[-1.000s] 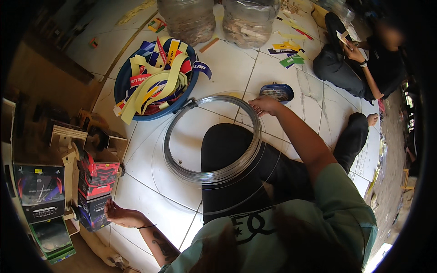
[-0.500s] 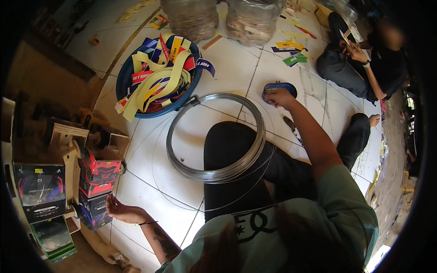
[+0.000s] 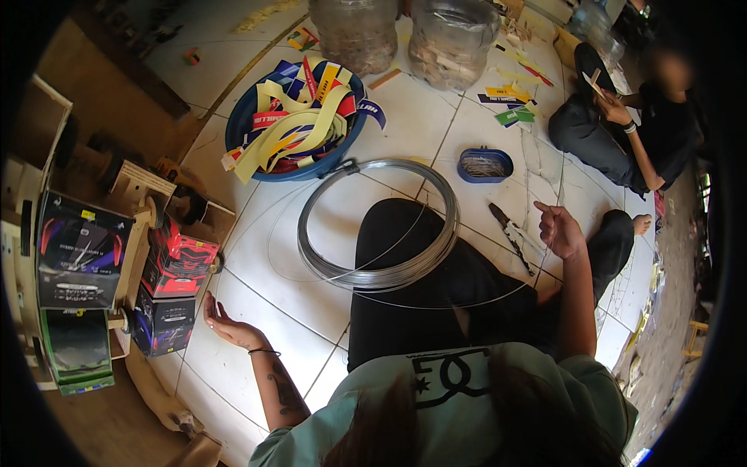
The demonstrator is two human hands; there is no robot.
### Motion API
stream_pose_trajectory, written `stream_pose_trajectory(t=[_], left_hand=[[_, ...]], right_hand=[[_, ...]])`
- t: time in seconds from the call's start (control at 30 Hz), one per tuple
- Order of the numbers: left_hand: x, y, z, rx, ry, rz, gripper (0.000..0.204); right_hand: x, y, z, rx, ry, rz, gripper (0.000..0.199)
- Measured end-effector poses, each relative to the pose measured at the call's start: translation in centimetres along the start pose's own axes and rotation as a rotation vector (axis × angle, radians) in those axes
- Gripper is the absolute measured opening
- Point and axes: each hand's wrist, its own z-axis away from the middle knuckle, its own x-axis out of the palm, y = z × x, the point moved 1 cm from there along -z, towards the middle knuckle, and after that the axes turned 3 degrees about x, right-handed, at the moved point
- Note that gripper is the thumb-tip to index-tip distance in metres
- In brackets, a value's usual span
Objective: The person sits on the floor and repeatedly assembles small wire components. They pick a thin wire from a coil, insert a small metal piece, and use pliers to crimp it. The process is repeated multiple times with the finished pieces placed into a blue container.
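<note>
A large coil of thin silvery wire point(image 3: 373, 279) rests over my dark-trousered knee and the tiled floor, with loose strands looping outside it. My left hand point(image 3: 229, 324) is open beside the coil's left, palm up, near stacked boxes; I see nothing in it. To the coil's right, my right hand point(image 3: 562, 232) hovers with its index finger stretched out and the others loosely bent. No object shows in those fingers. Beyond it stands a small blue oval container point(image 3: 485, 165) of thin metal pieces resembling nails. Between that and my knee lies a slim tool with a dark tip point(image 3: 511, 240), perhaps pliers.
A blue basin point(image 3: 296, 170) full of coloured strips stands behind the coil. Two clear plastic tubs point(image 3: 451, 47) hold wood scraps. Left are wooden toy-like vehicles with a red box point(image 3: 180, 259). At right, a seated person point(image 3: 615, 128) handles a thin piece; strips point(image 3: 513, 105) lie nearby.
My right hand has left the blue container and drawn back toward me, uncovering its contents. My left hand stays near the boxes. The whole view has shifted slightly.
</note>
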Motion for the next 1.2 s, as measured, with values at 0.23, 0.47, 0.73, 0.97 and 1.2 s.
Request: stream_pose_trajectory(t=[0.23, 0.47, 0.73, 0.97, 1.2], left_hand=[[-0.1, 1.2, 0.1, 0.014, -0.041, 0.057, 0.054], [0.7, 1.6, -0.5, 0.006, -0.009, 0.060, 0.055], [-1.9, -4.1, 1.1, -0.271, 0.083, 0.096, 0.053], [-3.3, -2.2, 6.3, -1.122, -0.400, 0.023, 0.042], [4.3, 7.6, -2.4, -0.717, -1.487, 0.312, 0.028]], right_hand=[[2.7, 1.6, -5.0, -0.033, 0.082, 0.520, 0.019], [5.1, 1.3, -13.8, 0.183, 0.259, 1.392, 0.019], [13.0, -1.8, -15.7, -0.977, 0.446, 1.879, 0.037], [13.5, 0.5, -26.9, -0.200, -0.073, 1.802, 0.050], [13.8, 3.4, -27.7, 0.175, -0.172, 1.481, 0.067]])
